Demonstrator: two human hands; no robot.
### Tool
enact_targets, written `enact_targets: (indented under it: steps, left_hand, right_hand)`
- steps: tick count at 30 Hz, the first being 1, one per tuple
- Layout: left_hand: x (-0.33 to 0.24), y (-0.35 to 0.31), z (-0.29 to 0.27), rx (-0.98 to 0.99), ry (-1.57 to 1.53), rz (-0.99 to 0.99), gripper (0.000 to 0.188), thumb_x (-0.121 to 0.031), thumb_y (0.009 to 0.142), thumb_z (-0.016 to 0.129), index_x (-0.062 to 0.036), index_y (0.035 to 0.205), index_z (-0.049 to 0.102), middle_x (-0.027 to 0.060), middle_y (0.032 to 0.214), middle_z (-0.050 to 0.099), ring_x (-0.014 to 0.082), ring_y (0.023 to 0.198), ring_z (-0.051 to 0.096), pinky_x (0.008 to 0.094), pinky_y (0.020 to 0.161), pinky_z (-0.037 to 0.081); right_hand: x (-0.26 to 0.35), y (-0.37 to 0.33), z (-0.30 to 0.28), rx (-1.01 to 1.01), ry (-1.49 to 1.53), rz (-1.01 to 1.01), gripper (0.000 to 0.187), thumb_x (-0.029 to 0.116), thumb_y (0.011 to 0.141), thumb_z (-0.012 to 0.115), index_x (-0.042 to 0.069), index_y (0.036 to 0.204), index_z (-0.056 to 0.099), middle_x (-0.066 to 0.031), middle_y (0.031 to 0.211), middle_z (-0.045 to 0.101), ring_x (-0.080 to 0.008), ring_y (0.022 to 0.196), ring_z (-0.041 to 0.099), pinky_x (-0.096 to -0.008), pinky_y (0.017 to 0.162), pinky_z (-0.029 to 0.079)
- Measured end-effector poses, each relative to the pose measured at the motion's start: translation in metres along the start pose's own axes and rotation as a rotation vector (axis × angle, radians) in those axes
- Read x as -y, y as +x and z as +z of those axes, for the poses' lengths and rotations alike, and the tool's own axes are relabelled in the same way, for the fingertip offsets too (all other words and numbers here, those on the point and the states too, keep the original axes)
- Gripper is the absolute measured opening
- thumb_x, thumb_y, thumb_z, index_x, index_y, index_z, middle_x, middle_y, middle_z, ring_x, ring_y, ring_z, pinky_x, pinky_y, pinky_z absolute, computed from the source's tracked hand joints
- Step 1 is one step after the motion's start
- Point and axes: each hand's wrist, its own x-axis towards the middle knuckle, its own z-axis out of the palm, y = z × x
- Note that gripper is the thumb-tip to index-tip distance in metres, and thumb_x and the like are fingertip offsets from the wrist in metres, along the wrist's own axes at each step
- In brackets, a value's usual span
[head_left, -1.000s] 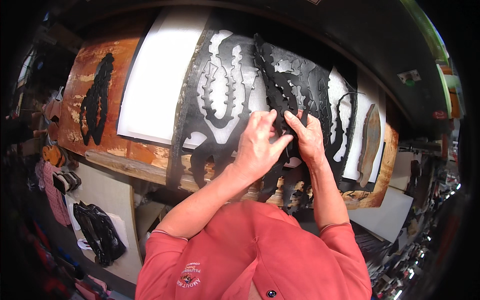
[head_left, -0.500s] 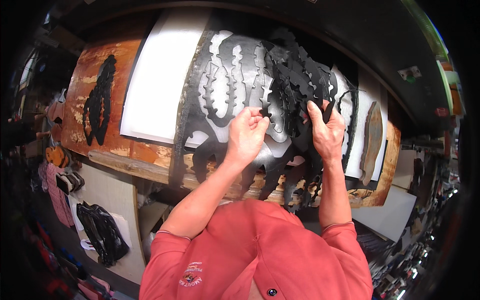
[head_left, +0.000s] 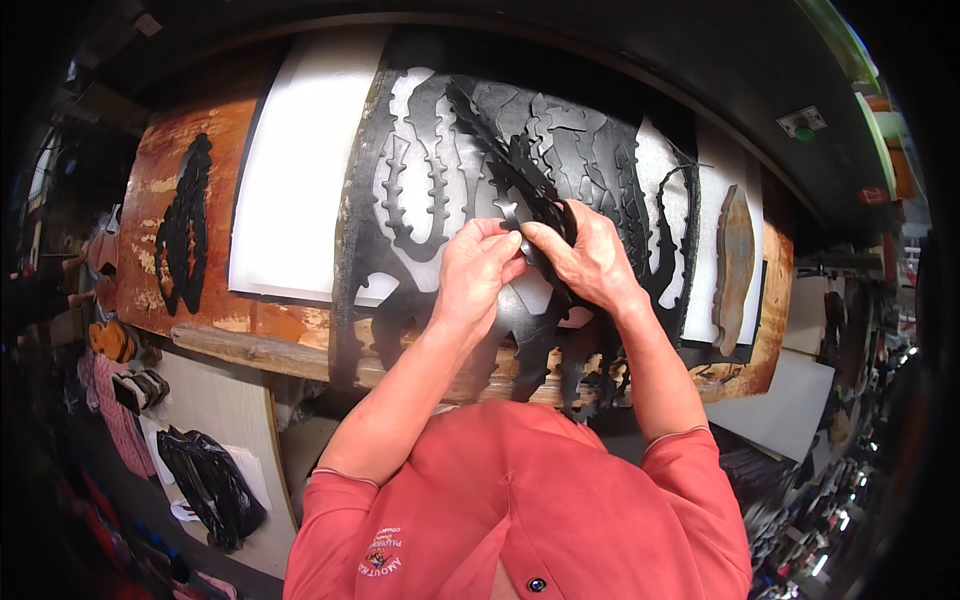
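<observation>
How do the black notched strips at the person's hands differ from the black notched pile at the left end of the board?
The held strips are gripped in the right hand, while the left pile lies untouched on the reddish-brown board. The held strips slant toward the picture's upper left; the left pile leans slightly toward its upper right. Both are black, long and jagged-edged.

White lettering [head_left: 384,557] curved on the red shirt [head_left: 615,510] below the left grip [head_left: 472,268]; rightward, a red sticker [head_left: 872,196] was too blurred.
</observation>
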Motion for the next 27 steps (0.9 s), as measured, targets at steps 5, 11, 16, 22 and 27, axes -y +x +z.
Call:
enact_targets:
  steps: [5,11,16,22,27]
  left_hand:
    - [0.005,-0.002,-0.006,0.077,0.454,0.343,0.015,-0.002,0.107,0.057,0.0021,0.120,0.051,0.0130,0.105,0.074,0.0156,0.092,0.072,0.0292,0.081,0.058]
    - [-0.010,-0.002,-0.028,-0.085,0.506,0.469,0.015,0.002,0.109,0.048,0.0023,0.124,0.047,0.0148,0.104,0.073,0.0144,0.086,0.072,0.0265,0.075,0.056]
    - [-0.016,-0.003,-0.032,-0.131,0.504,0.431,0.016,0.000,0.109,0.048,0.0010,0.125,0.047,0.0136,0.105,0.074,0.0136,0.082,0.073,0.0226,0.064,0.052]
    - [-0.013,-0.002,-0.029,-0.120,0.374,0.480,0.024,0.000,0.108,0.049,0.0023,0.132,0.048,0.0146,0.118,0.071,0.0140,0.095,0.073,0.0241,0.071,0.054]
    - [-0.011,-0.007,-0.035,-0.142,0.360,0.476,0.032,0.002,0.107,0.054,0.0053,0.138,0.050,0.0141,0.123,0.065,0.0174,0.110,0.069,0.0295,0.089,0.057]
  right_hand:
    - [-0.013,0.004,-0.011,-0.086,0.339,0.169,0.027,0.023,0.099,0.068,-0.004,0.099,0.074,-0.0069,0.083,0.074,-0.0131,0.072,0.063,-0.0318,0.067,0.052]
    - [-0.056,0.017,-0.092,-0.393,0.647,0.076,0.021,0.025,0.102,0.073,0.004,0.098,0.075,0.0029,0.080,0.070,-0.0050,0.066,0.060,-0.0248,0.059,0.048]
    - [-0.045,0.030,-0.163,-0.680,0.460,0.042,0.017,0.023,0.101,0.075,0.006,0.098,0.075,0.0036,0.085,0.070,-0.0049,0.070,0.059,-0.0224,0.065,0.048]
    - [-0.036,0.008,-0.178,-0.840,0.272,-0.025,0.030,0.019,0.106,0.069,-0.004,0.123,0.073,-0.0041,0.107,0.075,-0.0096,0.095,0.065,-0.0253,0.087,0.052]
    - [-0.065,-0.021,-0.186,-0.971,0.201,0.055,0.026,0.028,0.103,0.075,0.004,0.093,0.073,0.0031,0.087,0.069,-0.0063,0.077,0.056,-0.0254,0.070,0.046]
